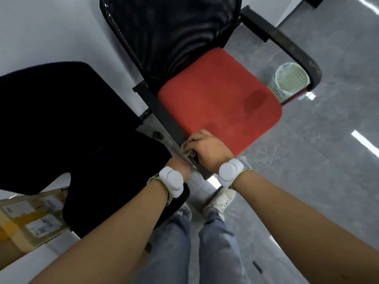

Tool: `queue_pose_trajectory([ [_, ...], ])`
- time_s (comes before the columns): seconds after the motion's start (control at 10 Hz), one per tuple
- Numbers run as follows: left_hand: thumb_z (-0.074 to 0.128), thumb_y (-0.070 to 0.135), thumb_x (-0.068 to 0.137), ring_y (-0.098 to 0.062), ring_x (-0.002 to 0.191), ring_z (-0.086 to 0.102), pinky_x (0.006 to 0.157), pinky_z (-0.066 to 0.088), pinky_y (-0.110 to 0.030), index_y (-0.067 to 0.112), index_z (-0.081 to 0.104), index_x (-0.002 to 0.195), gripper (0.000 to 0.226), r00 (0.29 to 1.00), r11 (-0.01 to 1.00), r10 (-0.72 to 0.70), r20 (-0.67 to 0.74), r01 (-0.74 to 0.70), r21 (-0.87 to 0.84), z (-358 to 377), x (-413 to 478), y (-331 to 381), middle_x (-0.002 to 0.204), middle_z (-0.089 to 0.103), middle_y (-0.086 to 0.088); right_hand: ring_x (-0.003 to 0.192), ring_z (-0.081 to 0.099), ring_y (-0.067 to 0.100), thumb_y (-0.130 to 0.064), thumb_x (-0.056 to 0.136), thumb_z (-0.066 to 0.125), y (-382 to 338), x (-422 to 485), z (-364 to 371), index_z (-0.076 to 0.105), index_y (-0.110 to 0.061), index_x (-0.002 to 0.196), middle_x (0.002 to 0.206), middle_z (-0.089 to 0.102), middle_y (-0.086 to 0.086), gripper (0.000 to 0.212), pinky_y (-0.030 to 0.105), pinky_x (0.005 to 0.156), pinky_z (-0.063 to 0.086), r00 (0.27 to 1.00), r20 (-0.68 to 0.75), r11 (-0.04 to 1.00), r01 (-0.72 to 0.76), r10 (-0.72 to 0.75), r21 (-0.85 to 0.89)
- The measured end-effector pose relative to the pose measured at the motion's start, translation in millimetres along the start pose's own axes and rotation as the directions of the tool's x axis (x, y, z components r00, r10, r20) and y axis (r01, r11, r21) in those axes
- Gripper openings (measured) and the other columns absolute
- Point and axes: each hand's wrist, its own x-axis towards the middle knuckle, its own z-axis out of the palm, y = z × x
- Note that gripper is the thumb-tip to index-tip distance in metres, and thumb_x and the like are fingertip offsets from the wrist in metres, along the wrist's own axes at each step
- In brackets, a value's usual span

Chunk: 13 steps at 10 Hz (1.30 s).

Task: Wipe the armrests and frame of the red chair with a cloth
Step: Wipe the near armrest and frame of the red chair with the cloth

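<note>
The red chair (219, 99) has a red seat, a black mesh back and black armrests. Its left armrest (164, 117) runs down toward me; the right armrest (287, 46) curves at the far side. My right hand (207, 150) grips the front end of the left armrest, pressing a pale cloth (187, 150) against it. My left hand (181, 166) is mostly hidden below the armrest end; only the wrist and back of the hand show, so its fingers cannot be seen.
A black chair (71, 130) stands close on the left, touching my left forearm. Cardboard boxes (30, 218) lie under it. A pale mesh waste bin (291, 78) sits beyond the red seat. Grey floor (328, 160) stretches right.
</note>
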Motion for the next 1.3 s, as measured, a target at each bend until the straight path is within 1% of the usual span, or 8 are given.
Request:
queue_pose_trajectory([
  [0.3, 0.054, 0.016, 0.090, -0.026, 0.072, 0.055, 0.063, 0.037, -0.034, 0.014, 0.053, 0.069, 0.021, 0.996, 0.989, -0.063, 0.056, 0.070, -0.133, 18.4, 0.3, 7.0, 0.080, 0.060, -0.014, 0.088, 0.050, 0.018, -0.005, 0.067, 0.051, 11.5, -71.3, 14.3, 0.069, -0.021, 0.069, 0.092, 0.068, -0.009, 0.025, 0.036, 0.063, 0.054, 0.985, -0.042, 0.983, -0.165, 0.169, 0.082],
  [0.5, 0.053, 0.010, 0.096, -0.018, 0.061, 0.057, 0.057, 0.047, -0.027, 0.016, 0.052, 0.072, 0.025, 0.992, 0.979, -0.114, 0.057, 0.122, -0.161, 24.5, -1.4, 8.3, 0.079, 0.062, -0.008, 0.092, 0.051, 0.025, -0.014, 0.078, 0.038, -2.2, -42.2, 16.7, 0.073, -0.017, 0.097, 0.106, 0.064, -0.001, 0.040, 0.031, 0.075, 0.051, 0.978, -0.172, 0.985, -0.097, 0.121, 0.143],
  [0.7, 0.052, 0.009, 0.093, -0.028, 0.073, 0.059, 0.058, 0.042, -0.030, 0.006, 0.066, 0.096, 0.015, 0.982, 0.934, -0.186, 0.028, 0.186, -0.305, 19.1, 2.1, 4.9, 0.098, 0.070, -0.018, 0.087, 0.049, 0.021, -0.013, 0.082, 0.057, 10.1, -99.0, 59.0, 0.069, -0.018, 0.082, 0.096, 0.062, -0.002, 0.013, 0.039, 0.060, 0.051, 0.968, -0.182, 0.979, -0.150, 0.173, 0.136],
  [0.8, 0.055, 0.009, 0.092, -0.021, 0.059, 0.060, 0.050, 0.041, -0.022, 0.009, 0.063, 0.092, 0.008, 0.976, 0.908, -0.213, 0.042, 0.213, -0.360, 22.4, 2.9, 8.7, 0.088, 0.065, -0.012, 0.083, 0.050, 0.021, -0.012, 0.077, 0.058, 14.5, -110.8, 62.0, 0.067, -0.018, 0.078, 0.090, 0.059, -0.001, 0.010, 0.040, 0.055, 0.050, 0.939, -0.206, 0.955, -0.244, 0.277, 0.172],
  [1.0, 0.048, 0.006, 0.095, -0.026, 0.073, 0.060, 0.067, 0.045, -0.031, 0.010, 0.059, 0.082, 0.017, 0.974, 0.889, -0.218, 0.057, 0.222, -0.401, 36.1, -0.3, 11.6, 0.084, 0.064, -0.016, 0.092, 0.054, 0.024, -0.007, 0.082, 0.060, -20.1, -72.5, 46.6, 0.067, -0.009, 0.104, 0.103, 0.059, 0.009, 0.024, 0.030, 0.077, 0.047, 0.857, -0.354, 0.897, -0.237, 0.374, 0.373],
  [1.1, 0.044, 0.001, 0.093, -0.026, 0.072, 0.059, 0.060, 0.047, -0.028, 0.006, 0.061, 0.101, 0.019, 0.970, 0.878, -0.239, 0.034, 0.231, -0.418, 37.2, -0.2, 15.2, 0.096, 0.063, -0.019, 0.089, 0.052, 0.026, -0.014, 0.084, 0.055, -19.1, -86.0, 63.0, 0.066, -0.010, 0.095, 0.101, 0.059, 0.008, 0.016, 0.035, 0.072, 0.048, 0.882, -0.294, 0.906, -0.270, 0.368, 0.325],
  [1.2, 0.041, 0.002, 0.095, -0.017, 0.056, 0.050, 0.046, 0.037, -0.021, 0.004, 0.057, 0.121, 0.030, 0.969, 0.868, -0.247, 0.023, 0.231, -0.439, 33.1, 1.4, 15.8, 0.091, 0.062, -0.014, 0.087, 0.059, 0.024, -0.009, 0.081, 0.058, -7.2, -123.1, 91.8, 0.069, -0.019, 0.086, 0.097, 0.059, 0.003, 0.016, 0.038, 0.076, 0.053, 0.781, -0.086, 0.734, -0.536, 0.619, 0.418],
  [1.3, 0.039, -0.003, 0.093, -0.015, 0.055, 0.047, 0.048, 0.034, -0.022, 0.007, 0.058, 0.111, 0.028, 0.966, 0.851, -0.257, 0.028, 0.240, -0.467, 30.3, 1.0, 16.7, 0.076, 0.063, -0.008, 0.081, 0.067, 0.020, -0.024, 0.075, 0.061, -2.0, -140.6, 92.7, 0.063, -0.034, 0.079, 0.093, 0.065, 0.000, 0.012, 0.037, 0.081, 0.057, 0.471, 0.160, 0.296, -0.748, 0.868, 0.594],
])
